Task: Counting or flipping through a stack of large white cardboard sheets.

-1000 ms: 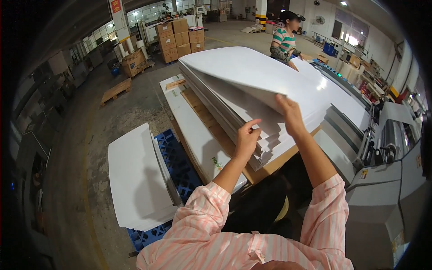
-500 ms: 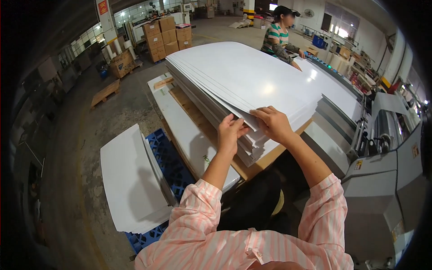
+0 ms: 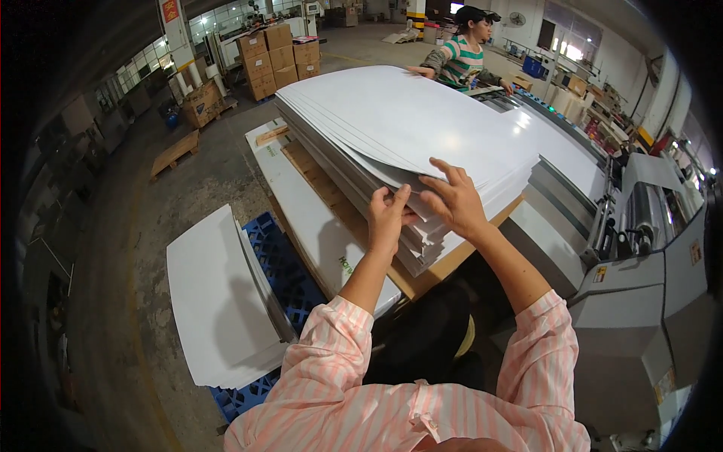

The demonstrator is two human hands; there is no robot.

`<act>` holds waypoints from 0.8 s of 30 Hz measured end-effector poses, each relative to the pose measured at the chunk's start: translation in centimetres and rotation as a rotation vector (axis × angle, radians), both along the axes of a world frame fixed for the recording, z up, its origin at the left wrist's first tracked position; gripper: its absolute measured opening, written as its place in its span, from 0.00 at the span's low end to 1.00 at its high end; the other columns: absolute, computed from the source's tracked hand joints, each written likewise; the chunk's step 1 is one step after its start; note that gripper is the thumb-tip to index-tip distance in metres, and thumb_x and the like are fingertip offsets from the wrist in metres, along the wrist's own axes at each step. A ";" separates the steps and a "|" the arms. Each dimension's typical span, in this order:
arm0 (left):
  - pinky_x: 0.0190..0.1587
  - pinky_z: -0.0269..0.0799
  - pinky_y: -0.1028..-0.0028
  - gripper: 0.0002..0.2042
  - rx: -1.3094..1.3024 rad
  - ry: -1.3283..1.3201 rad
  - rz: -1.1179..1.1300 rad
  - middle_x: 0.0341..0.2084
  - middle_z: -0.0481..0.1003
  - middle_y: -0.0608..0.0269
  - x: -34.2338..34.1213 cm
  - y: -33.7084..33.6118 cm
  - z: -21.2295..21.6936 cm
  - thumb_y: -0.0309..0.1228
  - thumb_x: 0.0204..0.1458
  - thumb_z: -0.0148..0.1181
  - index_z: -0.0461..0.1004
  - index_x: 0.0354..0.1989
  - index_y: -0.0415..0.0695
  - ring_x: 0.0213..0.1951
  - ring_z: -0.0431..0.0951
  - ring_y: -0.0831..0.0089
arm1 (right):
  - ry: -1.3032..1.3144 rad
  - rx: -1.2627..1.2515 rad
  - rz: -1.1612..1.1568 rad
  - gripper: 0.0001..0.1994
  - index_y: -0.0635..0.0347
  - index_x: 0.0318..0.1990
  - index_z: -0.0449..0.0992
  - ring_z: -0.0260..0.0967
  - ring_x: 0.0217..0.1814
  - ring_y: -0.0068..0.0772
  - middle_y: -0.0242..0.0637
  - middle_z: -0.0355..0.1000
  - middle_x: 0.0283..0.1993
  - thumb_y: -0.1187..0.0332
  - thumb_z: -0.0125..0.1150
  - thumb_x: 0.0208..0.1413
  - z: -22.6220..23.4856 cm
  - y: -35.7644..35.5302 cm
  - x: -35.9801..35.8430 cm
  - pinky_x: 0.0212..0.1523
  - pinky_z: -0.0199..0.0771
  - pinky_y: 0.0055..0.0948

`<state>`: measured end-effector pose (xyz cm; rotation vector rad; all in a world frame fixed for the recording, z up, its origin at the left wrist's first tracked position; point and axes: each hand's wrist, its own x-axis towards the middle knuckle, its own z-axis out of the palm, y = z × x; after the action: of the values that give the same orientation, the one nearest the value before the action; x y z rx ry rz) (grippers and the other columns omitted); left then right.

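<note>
A tall stack of large white sheets (image 3: 407, 113) lies on a wooden board in front of me. My left hand (image 3: 388, 218) pinches the near corner of the upper sheets between thumb and fingers. My right hand (image 3: 452, 200) lies on the top sheets at that same corner, fingers spread, pressing them down. The upper sheets bow up a little above the rest of the stack. Both sleeves are pink and white striped.
A second white stack (image 3: 218, 301) rests on a blue plastic pallet (image 3: 275, 260) to my left. A grey machine (image 3: 640, 256) stands to my right. Across the stack a person in a striped shirt (image 3: 459, 56) touches its far edge. Cardboard boxes (image 3: 279, 56) stand behind.
The lifted bundle of top sheets has come down flatter onto the stack. My left hand moved up to the corner beside my right hand, and both now sit close together.
</note>
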<state>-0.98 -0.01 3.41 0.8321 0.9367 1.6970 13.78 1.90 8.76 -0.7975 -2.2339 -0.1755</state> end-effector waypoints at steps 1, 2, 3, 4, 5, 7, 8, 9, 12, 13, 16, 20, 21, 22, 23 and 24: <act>0.29 0.74 0.74 0.20 -0.024 -0.065 -0.055 0.30 0.70 0.57 0.1 -0.1 0.3 0.35 0.50 0.57 0.62 0.44 0.34 0.29 0.74 0.71 | 0.077 -0.056 -0.029 0.15 0.64 0.42 0.74 0.61 0.52 0.41 0.43 0.64 0.52 0.61 0.50 0.55 0.1 0.7 0.0 0.51 0.60 0.32; 0.29 0.74 0.74 0.19 -0.048 -0.130 -0.111 0.30 0.70 0.57 0.2 -0.2 0.6 0.35 0.50 0.57 0.62 0.44 0.34 0.30 0.74 0.71 | 0.078 -0.049 -0.030 0.15 0.64 0.42 0.74 0.61 0.52 0.41 0.43 0.64 0.52 0.61 0.50 0.55 0.4 1.5 0.2 0.51 0.60 0.32; 0.29 0.74 0.74 0.19 -0.044 -0.126 -0.103 0.30 0.70 0.57 0.1 0.0 0.3 0.35 0.50 0.57 0.62 0.44 0.34 0.30 0.74 0.71 | 0.254 -0.250 0.073 0.16 0.64 0.40 0.74 0.63 0.48 0.43 0.44 0.67 0.48 0.60 0.49 0.55 1.2 2.0 -0.2 0.49 0.62 0.32; 0.30 0.74 0.74 0.19 -0.033 -0.091 -0.083 0.30 0.70 0.57 0.3 0.2 -0.1 0.34 0.49 0.57 0.62 0.45 0.35 0.30 0.74 0.71 | 0.428 -0.453 0.177 0.17 0.65 0.39 0.75 0.66 0.44 0.45 0.46 0.70 0.45 0.58 0.48 0.56 1.9 2.4 -0.6 0.46 0.64 0.32; 0.30 0.74 0.74 0.19 -0.023 -0.058 -0.064 0.31 0.70 0.57 0.4 0.5 -0.5 0.33 0.49 0.57 0.62 0.45 0.35 0.30 0.74 0.71 | 0.410 -0.405 0.126 0.19 0.68 0.37 0.74 0.70 0.40 0.41 0.46 0.72 0.41 0.58 0.47 0.58 2.6 2.6 -0.6 0.43 0.66 0.27; 0.31 0.73 0.74 0.19 -0.012 -0.017 -0.058 0.31 0.70 0.57 0.2 0.2 -0.5 0.32 0.49 0.56 0.62 0.46 0.35 0.30 0.74 0.71 | 0.466 -0.415 0.114 0.18 0.68 0.38 0.74 0.70 0.40 0.38 0.46 0.72 0.41 0.59 0.46 0.58 3.7 2.8 -0.8 0.43 0.67 0.26; 0.31 0.73 0.74 0.19 -0.006 0.021 -0.059 0.31 0.70 0.57 0.1 0.1 -0.6 0.30 0.49 0.56 0.62 0.47 0.35 0.30 0.74 0.71 | 0.521 -0.429 0.093 0.18 0.68 0.39 0.74 0.70 0.41 0.35 0.45 0.72 0.41 0.59 0.46 0.58 4.0 2.8 -0.9 0.43 0.67 0.25; 0.32 0.74 0.73 0.20 0.017 -0.019 -0.067 0.32 0.70 0.56 0.1 -0.1 -0.4 0.30 0.49 0.56 0.61 0.48 0.34 0.30 0.74 0.71 | 0.566 -0.398 0.099 0.17 0.67 0.40 0.74 0.70 0.40 0.32 0.45 0.72 0.41 0.60 0.46 0.58 4.3 2.5 -0.8 0.42 0.67 0.25; 0.32 0.74 0.73 0.22 -0.024 0.005 -0.048 0.34 0.70 0.55 0.2 -0.7 0.2 0.30 0.49 0.56 0.58 0.49 0.32 0.31 0.73 0.71 | 0.676 -0.280 0.036 0.16 0.66 0.41 0.74 0.70 0.41 0.32 0.44 0.72 0.41 0.62 0.46 0.58 3.2 1.2 -1.0 0.42 0.67 0.26; 0.32 0.74 0.73 0.24 0.015 -0.005 -0.095 0.36 0.69 0.54 0.1 -0.6 0.1 0.30 0.49 0.56 0.56 0.50 0.31 0.32 0.73 0.71 | 0.617 -0.241 0.045 0.14 0.65 0.40 0.74 0.70 0.42 0.34 0.43 0.72 0.41 0.64 0.47 0.58 2.4 0.6 -0.9 0.42 0.67 0.26; 0.32 0.75 0.73 0.24 0.007 -0.013 -0.062 0.36 0.69 0.53 0.5 -0.6 0.4 0.29 0.49 0.56 0.55 0.51 0.31 0.33 0.73 0.70 | 0.262 -0.041 0.055 0.11 0.64 0.33 0.75 0.69 0.38 0.39 0.38 0.72 0.41 0.65 0.52 0.54 0.1 0.4 -0.3 0.38 0.69 0.30; 0.32 0.75 0.72 0.24 -0.026 0.033 -0.055 0.36 0.70 0.52 -0.4 -0.1 -0.5 0.29 0.50 0.54 0.54 0.52 0.31 0.33 0.74 0.69 | 0.047 -0.096 0.079 0.10 0.63 0.32 0.75 0.68 0.37 0.37 0.35 0.72 0.42 0.65 0.53 0.53 -0.9 0.4 -0.1 0.36 0.70 0.31; 0.32 0.75 0.73 0.23 0.003 -0.060 -0.097 0.35 0.69 0.54 -0.5 -0.1 -0.7 0.29 0.50 0.53 0.54 0.52 0.31 0.32 0.74 0.70 | -0.012 -0.036 0.092 0.10 0.62 0.33 0.75 0.68 0.37 0.36 0.34 0.72 0.42 0.65 0.53 0.53 -0.8 0.4 0.0 0.36 0.70 0.31; 0.32 0.75 0.73 0.23 0.032 -0.154 -0.139 0.33 0.69 0.55 -0.5 -0.1 -0.8 0.29 0.51 0.53 0.54 0.52 0.31 0.31 0.73 0.71 | -0.071 0.024 0.104 0.09 0.62 0.33 0.75 0.68 0.38 0.35 0.33 0.71 0.42 0.66 0.53 0.52 -0.7 0.4 0.2 0.36 0.70 0.31; 0.32 0.75 0.73 0.23 0.029 -0.157 -0.140 0.33 0.69 0.55 -0.5 -0.1 -1.0 0.29 0.51 0.53 0.54 0.52 0.31 0.31 0.73 0.71 | -0.073 0.021 0.104 0.09 0.62 0.33 0.75 0.68 0.38 0.35 0.33 0.71 0.42 0.66 0.53 0.52 -0.7 0.6 0.3 0.36 0.70 0.31; 0.33 0.75 0.72 0.24 0.066 -0.179 -0.170 0.34 0.68 0.54 -0.6 0.0 -1.3 0.28 0.51 0.52 0.52 0.53 0.32 0.32 0.73 0.70 | -0.082 0.027 0.115 0.08 0.61 0.34 0.75 0.68 0.38 0.35 0.33 0.71 0.43 0.67 0.54 0.51 -0.8 0.8 0.5 0.37 0.71 0.30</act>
<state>-1.61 -0.04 2.11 0.7659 0.6733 1.6313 14.25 2.69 7.92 -0.6561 -2.3423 -0.1855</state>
